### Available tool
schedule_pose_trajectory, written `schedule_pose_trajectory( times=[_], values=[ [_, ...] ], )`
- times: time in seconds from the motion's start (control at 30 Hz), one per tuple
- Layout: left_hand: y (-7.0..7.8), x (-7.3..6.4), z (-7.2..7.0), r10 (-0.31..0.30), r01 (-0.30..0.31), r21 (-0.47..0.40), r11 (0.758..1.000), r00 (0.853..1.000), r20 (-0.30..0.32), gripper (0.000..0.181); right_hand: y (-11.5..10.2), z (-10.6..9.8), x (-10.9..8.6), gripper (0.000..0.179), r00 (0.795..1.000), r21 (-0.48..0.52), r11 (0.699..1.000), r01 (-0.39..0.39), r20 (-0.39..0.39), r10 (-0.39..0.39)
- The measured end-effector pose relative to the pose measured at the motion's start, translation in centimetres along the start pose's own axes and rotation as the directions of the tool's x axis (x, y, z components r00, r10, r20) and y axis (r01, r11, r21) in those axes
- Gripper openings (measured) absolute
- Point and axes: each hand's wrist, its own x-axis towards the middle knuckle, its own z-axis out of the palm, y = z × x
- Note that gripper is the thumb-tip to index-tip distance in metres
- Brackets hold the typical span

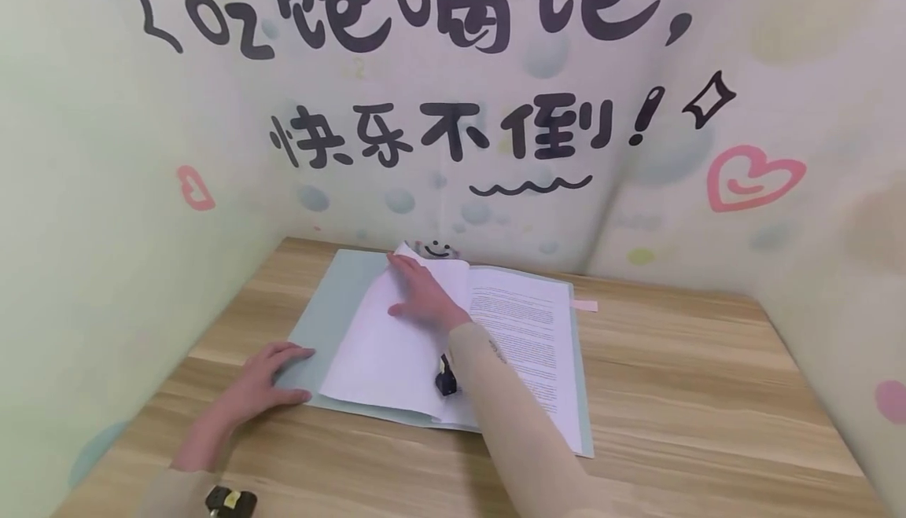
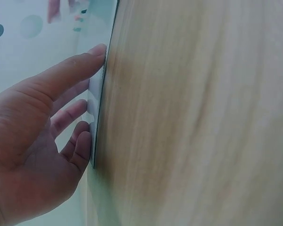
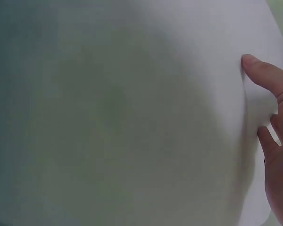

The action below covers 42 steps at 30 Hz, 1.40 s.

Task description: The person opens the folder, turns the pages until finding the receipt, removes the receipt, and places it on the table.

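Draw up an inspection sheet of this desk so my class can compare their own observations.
Surface: wood-grain table, against the wall.
Job's things: pale blue-green folder, open flat; white sheet over part of its left side; printed page on its right, partly hidden by the sleeve.
Clutter: pink strip past the folder's right edge.
Left hand: touches the folder's left edge near its near corner.
Right hand: spread over the white sheet, fingertips near its far edge.
Cables: nothing seen.
Surroundings: pale wall with black lettering and pink hearts.
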Motion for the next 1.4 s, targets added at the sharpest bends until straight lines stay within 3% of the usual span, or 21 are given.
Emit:
schedule_pose_trajectory(
  times=[0.3,0.63,0.87,1.13,1.4],
  values=[
    [-0.2,0.0,0.2,0.003,-0.003,0.007,1.000,1.000,-0.009,0.063,-0.6,0.8,-0.7,0.099,0.999,-0.182,0.982,-0.040,0.026,0.046],
    [0.2,-0.2,0.0,-0.023,0.023,-0.021,1.000,1.000,-0.005,0.057,-1.0,1.2,-0.9,0.062,0.994,-0.334,0.941,-0.056,0.074,0.085],
    [2.1,-0.3,0.7,-0.005,-0.003,-0.098,0.995,0.997,-0.076,0.039,-1.1,1.2,-1.4,0.044,0.986,-0.365,0.924,-0.111,0.073,0.147],
    [5.7,-0.3,2.2,-0.121,0.085,-0.237,0.968,0.982,-0.142,0.041,-1.3,1.0,-1.4,0.043,0.979,-0.361,0.924,-0.123,0.106,0.172],
    [6.7,-0.1,3.9,-0.208,0.192,-0.162,0.968,0.974,-0.089,0.040,-1.4,1.1,-1.6,0.043,0.976,-0.366,0.921,-0.137,0.109,0.189]
  ],
)
